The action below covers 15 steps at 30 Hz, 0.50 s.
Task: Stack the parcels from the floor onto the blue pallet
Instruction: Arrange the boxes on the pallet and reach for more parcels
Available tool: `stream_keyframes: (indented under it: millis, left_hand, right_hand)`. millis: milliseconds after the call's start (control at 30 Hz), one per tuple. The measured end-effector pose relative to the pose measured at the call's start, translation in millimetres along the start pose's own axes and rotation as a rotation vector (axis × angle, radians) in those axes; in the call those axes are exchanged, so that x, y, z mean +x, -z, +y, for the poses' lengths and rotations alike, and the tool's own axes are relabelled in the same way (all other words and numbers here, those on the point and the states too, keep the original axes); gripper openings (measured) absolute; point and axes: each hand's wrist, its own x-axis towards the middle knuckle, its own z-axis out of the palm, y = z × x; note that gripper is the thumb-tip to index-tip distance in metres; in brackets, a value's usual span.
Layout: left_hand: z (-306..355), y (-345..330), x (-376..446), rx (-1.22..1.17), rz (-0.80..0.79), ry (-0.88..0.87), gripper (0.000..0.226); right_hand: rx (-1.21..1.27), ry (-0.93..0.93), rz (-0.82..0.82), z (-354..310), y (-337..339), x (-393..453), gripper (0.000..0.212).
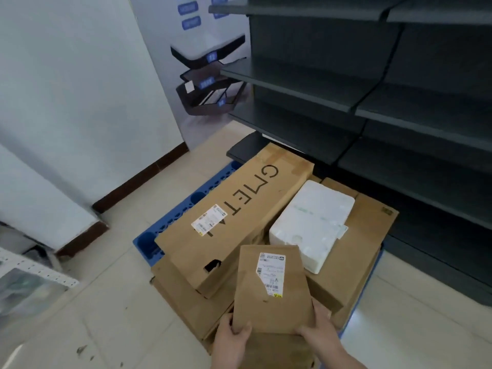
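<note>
A small flat brown parcel (269, 288) with a white shipping label is held over the stack by its near edge. My left hand (233, 339) grips its near left corner, thumb on top. My right hand (319, 331) grips the near right corner. Beyond it lies a long cardboard box (239, 209) with large black letters, and to the right a white foam box (311, 225). Both rest on wide flat cardboard parcels (364, 246) that cover most of the blue pallet (170, 217). Only the pallet's left edge and a strip at the right show.
Dark grey metal shelving (372, 97) rises right behind the pallet. A white wall with a dark skirting board (138, 177) runs along the left. Black wire trays (207, 75) stand in the far corner. Pale floor tiles (93, 302) lie at the lower left, with a perforated white rail (40, 270) at the edge.
</note>
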Motion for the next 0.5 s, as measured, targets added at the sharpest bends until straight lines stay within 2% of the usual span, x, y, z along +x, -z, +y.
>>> stream_keyframes:
  millis: [300, 400, 500]
  left_hand:
    - [4.1, 16.9, 87.7, 0.146, -0.243, -0.059, 0.041]
    - [10.6, 19.9, 128.4, 0.064, -0.383, 0.025, 0.051]
    - [18.5, 18.7, 174.0, -0.037, -0.474, 0.102, 0.059]
  right_hand:
    - [-0.005, -0.129, 0.175, 6.6, -56.0, 23.8, 0.093]
    - [-0.02, -0.199, 0.271, 1.3, -83.7, 41.5, 0.088]
    - [-0.017, -0.239, 0.258, -2.1, -109.2, 68.8, 0.082]
